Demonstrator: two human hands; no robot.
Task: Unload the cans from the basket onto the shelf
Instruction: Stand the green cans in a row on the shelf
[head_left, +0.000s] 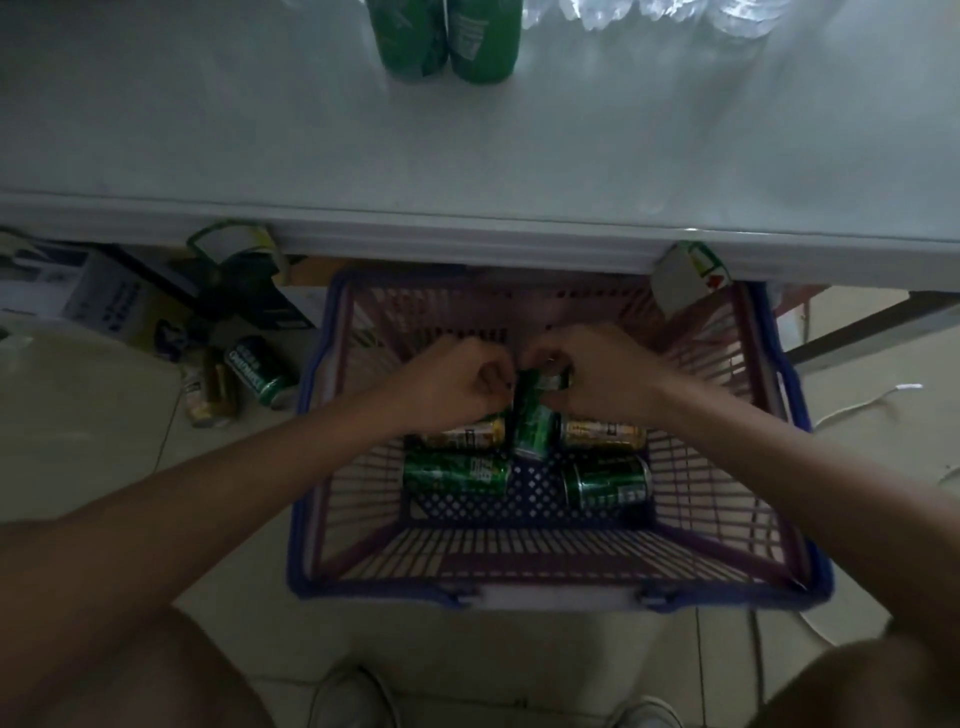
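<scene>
A pink basket with a blue rim (306, 467) stands on the floor below the white shelf (467, 156). Inside lie two green cans (457, 473) (608, 483) and two gold cans (467, 434) (602, 434). Both hands reach into the basket and meet over a tilted green can (532, 421). My left hand (452, 379) is closed at the can's upper left. My right hand (597, 374) grips its top end. Two green bottles (447, 36) stand at the back of the shelf.
Clear water bottles (649, 10) stand at the shelf's back right. On the floor left of the basket lie a green can (260, 371), a gold can (210, 389) and cardboard boxes (104, 296). A small carton (685, 278) sits at the basket's far right corner. My knees and shoes show at the bottom.
</scene>
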